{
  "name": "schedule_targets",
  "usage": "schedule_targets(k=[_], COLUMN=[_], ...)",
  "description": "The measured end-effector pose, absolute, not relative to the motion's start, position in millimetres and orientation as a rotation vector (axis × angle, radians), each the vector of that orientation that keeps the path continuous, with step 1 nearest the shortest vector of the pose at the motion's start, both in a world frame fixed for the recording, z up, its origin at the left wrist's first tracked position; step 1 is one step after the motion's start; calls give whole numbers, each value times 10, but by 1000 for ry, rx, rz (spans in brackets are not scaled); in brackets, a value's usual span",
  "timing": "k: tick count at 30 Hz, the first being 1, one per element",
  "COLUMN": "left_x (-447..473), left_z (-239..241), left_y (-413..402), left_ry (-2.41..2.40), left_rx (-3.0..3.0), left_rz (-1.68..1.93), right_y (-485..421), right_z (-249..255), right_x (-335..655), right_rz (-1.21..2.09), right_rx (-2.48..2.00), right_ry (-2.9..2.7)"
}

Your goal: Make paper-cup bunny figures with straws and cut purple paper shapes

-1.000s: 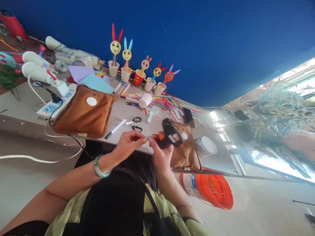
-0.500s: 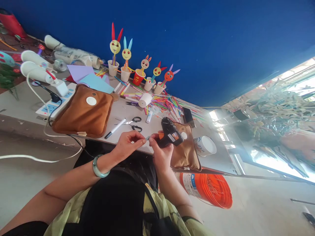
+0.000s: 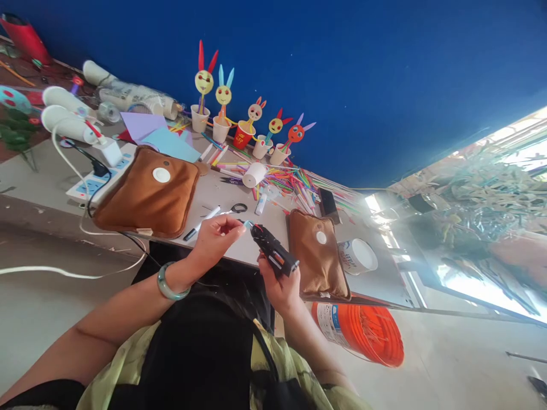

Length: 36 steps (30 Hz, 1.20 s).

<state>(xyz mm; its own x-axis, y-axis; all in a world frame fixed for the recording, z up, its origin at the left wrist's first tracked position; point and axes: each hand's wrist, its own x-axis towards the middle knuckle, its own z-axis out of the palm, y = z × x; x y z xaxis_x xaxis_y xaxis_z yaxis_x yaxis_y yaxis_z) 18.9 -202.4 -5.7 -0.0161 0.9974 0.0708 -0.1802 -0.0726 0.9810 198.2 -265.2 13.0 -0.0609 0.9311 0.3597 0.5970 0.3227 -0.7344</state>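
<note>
Black plastic glue gun [image 3: 273, 250] and small light-blue piece [image 3: 247, 225] are sitting close together between the two hands. The right hand [image 3: 282, 285] is gripping the gun, and the gun's tip is pointing toward the left hand [image 3: 217, 234]. The left hand is pinching the blue piece with its fingertips, just beside that tip; I cannot tell if tip and piece are touching. Just past the left hand, scissors with black loop handles [image 3: 239, 208] are lying partly hidden. A white marker with a black end [image 3: 192, 233] is lying just to the left of that hand. To the right of the right hand, a flat brown cloth bag [image 3: 316, 256] is resting. Far past both hands, five paper bunny faces [image 3: 255, 113] are standing up in cups.
</note>
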Motion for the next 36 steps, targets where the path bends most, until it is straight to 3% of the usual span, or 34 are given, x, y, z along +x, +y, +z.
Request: schedule_targets(k=[12,36], left_x=[167,148], left_z=[-4,-4], left_y=[-2045,-2045], left_ry=[1013,1015], left_rx=[1234,1313], left_rz=[1466,1467], right_y=[-2648,-2670], right_z=[120,151], right_x=[1999,2026], right_rz=[350,361], right_rx=[-1431,-1467], right_ry=[-1885,-1906])
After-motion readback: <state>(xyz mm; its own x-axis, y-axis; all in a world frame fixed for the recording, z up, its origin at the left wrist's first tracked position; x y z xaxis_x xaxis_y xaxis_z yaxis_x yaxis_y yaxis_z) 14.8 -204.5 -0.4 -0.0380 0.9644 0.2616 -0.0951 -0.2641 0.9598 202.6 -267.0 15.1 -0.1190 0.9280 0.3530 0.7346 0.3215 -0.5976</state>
